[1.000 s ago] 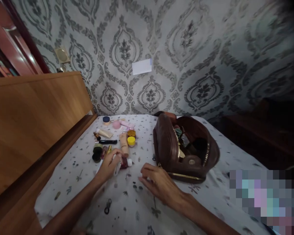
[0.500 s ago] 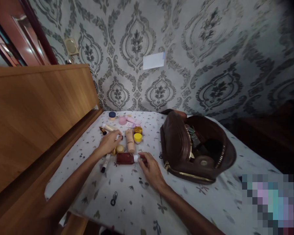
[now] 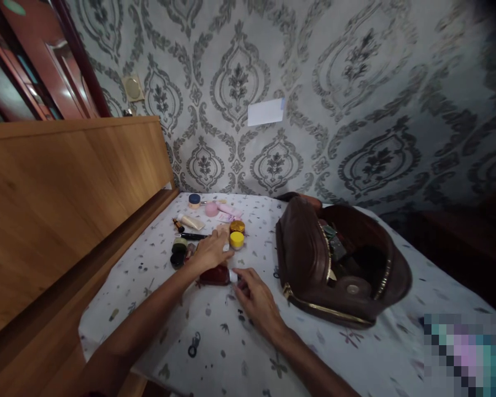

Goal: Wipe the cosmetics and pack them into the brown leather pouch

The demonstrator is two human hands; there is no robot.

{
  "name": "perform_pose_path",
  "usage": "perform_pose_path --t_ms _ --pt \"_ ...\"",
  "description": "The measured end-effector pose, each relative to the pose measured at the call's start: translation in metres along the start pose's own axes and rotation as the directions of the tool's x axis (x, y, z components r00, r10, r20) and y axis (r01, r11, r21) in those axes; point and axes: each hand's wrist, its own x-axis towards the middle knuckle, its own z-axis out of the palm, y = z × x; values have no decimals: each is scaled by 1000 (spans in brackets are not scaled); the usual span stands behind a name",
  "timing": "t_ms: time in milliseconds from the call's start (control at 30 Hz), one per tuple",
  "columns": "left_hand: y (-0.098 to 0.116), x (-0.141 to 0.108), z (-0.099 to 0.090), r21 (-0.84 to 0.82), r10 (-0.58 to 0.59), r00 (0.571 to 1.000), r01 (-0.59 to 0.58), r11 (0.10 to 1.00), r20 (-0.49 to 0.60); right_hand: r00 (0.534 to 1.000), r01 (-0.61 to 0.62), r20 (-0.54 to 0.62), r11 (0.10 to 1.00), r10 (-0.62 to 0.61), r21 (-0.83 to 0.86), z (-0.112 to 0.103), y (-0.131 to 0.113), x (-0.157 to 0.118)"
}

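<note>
My left hand [image 3: 211,251] reaches over the beige tube [image 3: 223,227], thumb apart from the fingers. It hides most of the tube, and a small pale patch shows by the thumb. My right hand [image 3: 256,295] has thumb and fingers closed at the white cap of a bottle of dark red liquid [image 3: 215,275], which lies on its side. Beyond the left fingers stand a yellow-lidded jar [image 3: 237,240] and an amber jar [image 3: 237,226]. A black pen-like stick [image 3: 192,236], a green-topped jar [image 3: 179,245] and a black round container [image 3: 177,259] lie left of that hand.
An open brown leather bag [image 3: 306,259] sits at the right on the patterned sheet [image 3: 231,353]. A cream tube [image 3: 191,221], pink items [image 3: 227,209] and a blue-lidded jar [image 3: 194,200] lie farther back. A wooden board [image 3: 78,176] borders the left; a papered wall [image 3: 314,138] stands behind.
My left hand has moved right, from the black stick to over the beige tube, uncovering the stick and dark containers. My right hand stays at the bottle cap. The view has shifted slightly.
</note>
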Motion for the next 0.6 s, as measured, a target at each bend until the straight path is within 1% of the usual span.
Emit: perform_pose_path --t_ms 67,133,300,367,433,500,600 --pt "-11 6 -4 -5 -8 1000 8 1000 -16 1000 6 9 1000 -6 -17 0 0 -1" --pt "-29 15 -11 -2 -42 998 42 999 -45 1000 6 10 1000 -6 -18 1 2 -1" --pt "-90 42 -31 36 -198 970 204 978 -139 1000 6 -4 1000 -6 -9 3 5 -1" --pt "-113 50 -37 43 -245 958 254 966 -150 1000 3 -12 1000 -3 -12 4 7 -1" --pt "-132 57 -39 45 -275 951 284 958 -143 1000 4 -18 1000 -4 -13 4 9 -1" --pt "-145 62 -37 41 -285 950 293 955 -130 1000 4 -21 1000 -4 -13 5 10 0" --pt "-153 68 -30 34 -267 957 272 962 -111 1000 -1 -12 1000 1 -8 6 11 0"
